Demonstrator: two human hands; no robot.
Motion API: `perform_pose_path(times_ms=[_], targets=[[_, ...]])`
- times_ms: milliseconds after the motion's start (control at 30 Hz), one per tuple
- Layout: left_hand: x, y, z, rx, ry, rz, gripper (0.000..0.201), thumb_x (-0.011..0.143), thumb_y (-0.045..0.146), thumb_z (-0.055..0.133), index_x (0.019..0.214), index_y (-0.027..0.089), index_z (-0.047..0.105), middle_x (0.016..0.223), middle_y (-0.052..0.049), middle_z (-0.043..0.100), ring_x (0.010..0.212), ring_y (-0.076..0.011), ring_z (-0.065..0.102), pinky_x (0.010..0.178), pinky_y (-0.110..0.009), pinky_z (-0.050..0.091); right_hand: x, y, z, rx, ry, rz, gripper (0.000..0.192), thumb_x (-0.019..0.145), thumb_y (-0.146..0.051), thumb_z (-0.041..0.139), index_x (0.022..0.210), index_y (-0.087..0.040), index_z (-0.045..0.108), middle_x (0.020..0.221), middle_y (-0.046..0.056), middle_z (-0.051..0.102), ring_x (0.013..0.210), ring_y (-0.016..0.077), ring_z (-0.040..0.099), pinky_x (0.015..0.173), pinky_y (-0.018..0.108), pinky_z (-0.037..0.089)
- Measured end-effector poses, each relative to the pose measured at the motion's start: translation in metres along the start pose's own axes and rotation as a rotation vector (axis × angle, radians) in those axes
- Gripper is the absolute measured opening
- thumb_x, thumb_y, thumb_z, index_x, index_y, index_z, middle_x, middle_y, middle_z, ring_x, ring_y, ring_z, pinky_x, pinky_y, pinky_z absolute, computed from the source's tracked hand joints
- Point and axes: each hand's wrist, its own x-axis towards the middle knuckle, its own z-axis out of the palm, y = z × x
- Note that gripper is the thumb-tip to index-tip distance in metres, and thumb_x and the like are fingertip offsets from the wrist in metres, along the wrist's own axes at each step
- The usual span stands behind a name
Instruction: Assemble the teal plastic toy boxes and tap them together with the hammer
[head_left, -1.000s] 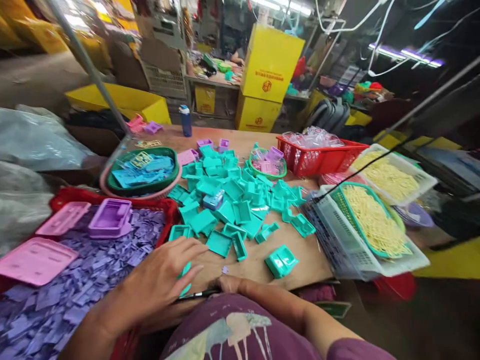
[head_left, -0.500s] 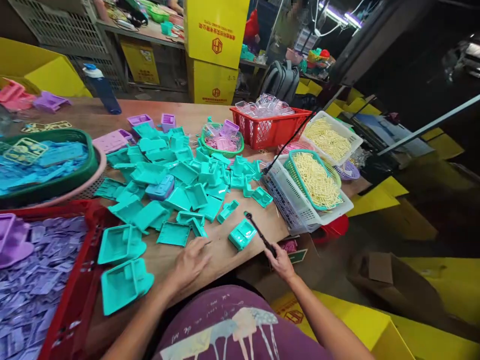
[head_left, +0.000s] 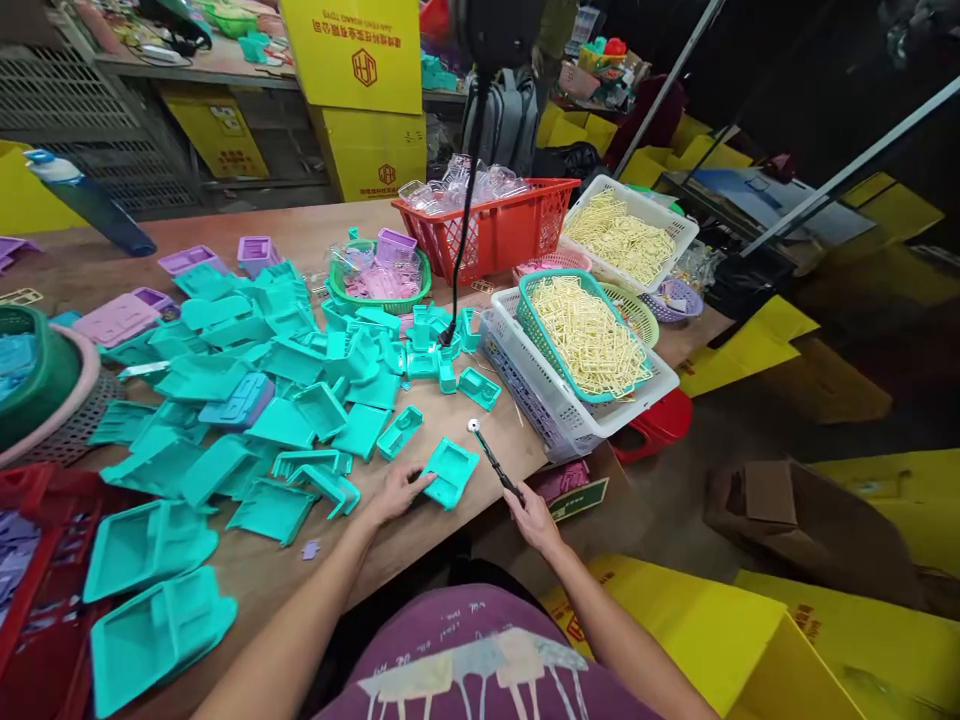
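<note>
My left hand (head_left: 399, 494) grips the near-left edge of a turquoise plastic tray-like part (head_left: 451, 473), with the thumb on top of it. The part lies by the table's front edge, its recessed side up. In my right hand (head_left: 531, 512) is a slim black hammer-like tool (head_left: 493, 462) with a small round metal head. The fingers close around its handle, and the head is just right of the part, apart from it. Beyond my left hand spreads a heap of turquoise plastic parts (head_left: 300, 370). Two larger turquoise shells (head_left: 161, 625) lie at the left front.
A white crate (head_left: 555, 425) at the right bears a teal basket (head_left: 525, 320) of pale yellow pieces. Behind stand a red basket (head_left: 495, 235) of clear plastic parts and a green basket (head_left: 375, 302) of pink pieces. A red crate (head_left: 52, 560) stands left; a black cable (head_left: 465, 220) hangs ahead.
My left hand has moved onto the turquoise part, which now shows its recessed side. My right hand still holds the tool. The view has swung to the right.
</note>
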Motion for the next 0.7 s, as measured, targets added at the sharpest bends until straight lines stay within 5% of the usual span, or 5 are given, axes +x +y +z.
perform_pose_path(times_ms=[167, 300, 367, 533, 700], targets=[[-0.027, 0.026, -0.029, -0.110, 0.018, 0.208, 0.030, 0.091, 0.042, 0.058, 0.093, 0.017, 0.074, 0.100, -0.008, 0.072, 0.099, -0.0227, 0.063, 0.096, -0.035, 0.049, -0.012, 0.011, -0.003, 0.053, 0.002, 0.016, 0.037, 0.099, -0.054, 0.043, 0.084, -0.022, 0.056, 0.060, -0.005, 0.052, 0.057, 0.0152, 0.051, 0.059, 0.025, 0.034], [-0.047, 0.040, -0.044, -0.153, 0.137, 0.259, 0.020, 0.086, 0.037, 0.067, 0.085, 0.019, 0.075, 0.094, -0.008, 0.072, 0.095, -0.0217, 0.063, 0.096, -0.034, 0.048, -0.014, 0.017, 0.000, 0.081, 0.027, 0.036, 0.037, 0.099, -0.054, 0.042, 0.086, -0.023, 0.056, 0.060, -0.005, 0.050, 0.058, 0.0151, 0.051, 0.059, 0.025, 0.034], [-0.048, 0.044, -0.045, -0.195, 0.194, 0.170, 0.022, 0.082, 0.040, 0.071, 0.081, 0.019, 0.075, 0.084, -0.005, 0.071, 0.086, -0.0202, 0.062, 0.088, -0.031, 0.050, -0.010, 0.017, 0.001, 0.108, 0.021, 0.041, 0.038, 0.098, -0.055, 0.043, 0.084, -0.022, 0.055, 0.059, -0.005, 0.050, 0.057, 0.0150, 0.051, 0.058, 0.025, 0.034], [-0.021, 0.052, -0.030, -0.585, 0.252, -0.354, 0.038, 0.070, 0.050, 0.078, 0.060, 0.016, 0.064, 0.058, 0.001, 0.057, 0.060, -0.0136, 0.050, 0.057, -0.025, 0.040, 0.001, 0.013, 0.005, 0.138, -0.010, 0.049, 0.042, 0.097, -0.058, 0.043, 0.076, -0.023, 0.049, 0.059, -0.004, 0.052, 0.058, 0.0152, 0.051, 0.060, 0.026, 0.036], [0.011, 0.049, -0.014, -0.800, 0.238, -0.573, 0.034, 0.065, 0.043, 0.080, 0.078, 0.013, 0.070, 0.071, -0.006, 0.068, 0.062, -0.0199, 0.061, 0.060, -0.033, 0.051, 0.006, 0.006, 0.009, 0.156, -0.034, 0.047, 0.045, 0.097, -0.061, 0.041, 0.074, -0.023, 0.046, 0.059, -0.004, 0.051, 0.058, 0.0156, 0.051, 0.059, 0.026, 0.036]])
